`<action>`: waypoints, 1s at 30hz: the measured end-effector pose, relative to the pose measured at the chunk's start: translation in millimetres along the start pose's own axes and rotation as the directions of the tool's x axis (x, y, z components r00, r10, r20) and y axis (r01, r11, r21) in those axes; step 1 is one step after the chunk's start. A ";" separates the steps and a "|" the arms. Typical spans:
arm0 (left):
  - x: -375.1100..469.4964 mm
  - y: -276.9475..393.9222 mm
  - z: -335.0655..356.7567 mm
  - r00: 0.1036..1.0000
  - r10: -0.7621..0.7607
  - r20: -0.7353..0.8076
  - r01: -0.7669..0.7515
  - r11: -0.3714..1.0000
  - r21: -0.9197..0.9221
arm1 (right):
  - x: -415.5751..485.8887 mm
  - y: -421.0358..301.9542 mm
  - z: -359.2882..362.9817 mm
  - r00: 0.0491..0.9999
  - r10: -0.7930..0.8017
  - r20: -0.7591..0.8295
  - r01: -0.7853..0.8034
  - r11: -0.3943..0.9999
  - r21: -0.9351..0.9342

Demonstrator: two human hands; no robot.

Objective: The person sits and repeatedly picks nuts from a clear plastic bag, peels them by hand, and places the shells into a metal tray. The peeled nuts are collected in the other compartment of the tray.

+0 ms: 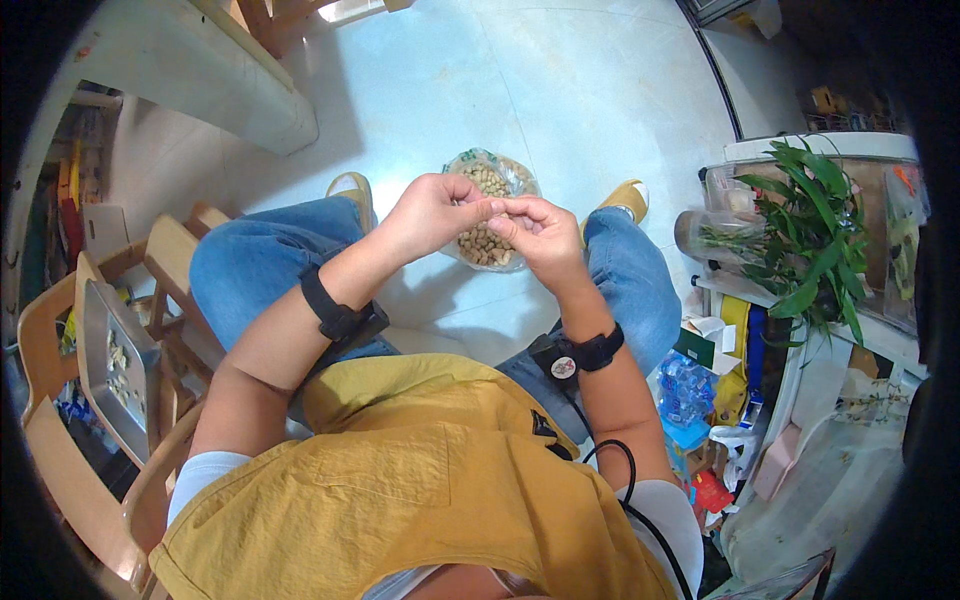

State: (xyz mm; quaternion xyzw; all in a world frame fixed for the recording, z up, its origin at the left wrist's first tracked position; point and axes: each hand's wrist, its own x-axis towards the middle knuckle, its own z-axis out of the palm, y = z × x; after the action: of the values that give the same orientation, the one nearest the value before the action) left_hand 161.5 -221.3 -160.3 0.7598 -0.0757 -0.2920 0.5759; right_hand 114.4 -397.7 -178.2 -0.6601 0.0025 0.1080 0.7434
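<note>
A clear plastic bag (pixel 514 174) full of unshelled peanuts (pixel 484 246) stands on the floor between my feet. Above it my left hand (pixel 442 212) and my right hand (pixel 536 231) meet, thumbs and fingertips pinched together. Something small and pale seems to be between the fingertips, but it is mostly hidden, so I cannot tell which hand grips it. At the left, a metal tray (pixel 94 352) on a wooden chair holds scattered pale pieces that look like peanuts or shells.
Wooden chairs (pixel 45 420) stand at my left, below a pale table or bench part (pixel 195 82). On my right a shelf unit (pixel 810 146) bears a leafy green plant (pixel 817 232) and a clear jar. Blue plastic packaging (pixel 686 390) and other items lie beneath. A black cable runs by my right arm.
</note>
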 end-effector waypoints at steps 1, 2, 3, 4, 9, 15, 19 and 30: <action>-0.2 -0.4 0.0 1.000 -0.022 -0.001 0.022 1.000 -0.008 | 1.3 -1.9 -1.4 1.000 -0.002 0.019 0.002 1.000 0.012; -0.4 -0.6 -0.1 0.999 -0.040 -0.005 0.040 0.999 -0.015 | 2.4 -4.1 -2.6 0.999 -0.005 0.038 0.004 1.000 0.024; -0.8 -0.5 0.0 0.998 -0.057 -0.008 0.057 0.998 -0.021 | 3.3 -6.0 -2.5 0.999 0.006 0.045 -0.007 1.000 0.027; -1.2 -0.1 0.3 1.000 -0.022 -0.021 0.020 0.998 -0.061 | 3.3 -8.0 -2.3 0.999 0.041 0.034 -0.044 0.994 0.096; -6.1 3.8 2.2 0.989 0.147 -0.019 -0.148 0.982 -0.121 | 3.8 -13.9 -4.2 0.979 0.201 0.027 -0.197 0.915 0.352; -9.5 1.3 9.2 0.970 0.243 -0.029 -0.244 0.969 -0.040 | 4.6 0.8 -0.5 0.988 0.112 0.108 -0.148 0.887 0.438; -8.7 -4.6 10.2 0.953 0.304 0.002 -0.304 0.952 -0.027 | -0.5 6.3 1.0 0.994 0.073 0.076 -0.098 0.906 0.412; -7.2 4.9 9.4 1.000 0.003 -0.005 -0.005 0.901 -0.434 | 10.1 -1.0 0.4 0.988 0.155 -0.031 -0.120 0.864 0.489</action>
State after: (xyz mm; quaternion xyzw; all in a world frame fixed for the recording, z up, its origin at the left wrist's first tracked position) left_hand 151.7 -227.4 -154.8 0.6128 -0.0092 -0.2990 0.7315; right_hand 124.4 -395.8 -178.7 -0.4538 0.1020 0.1337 0.8751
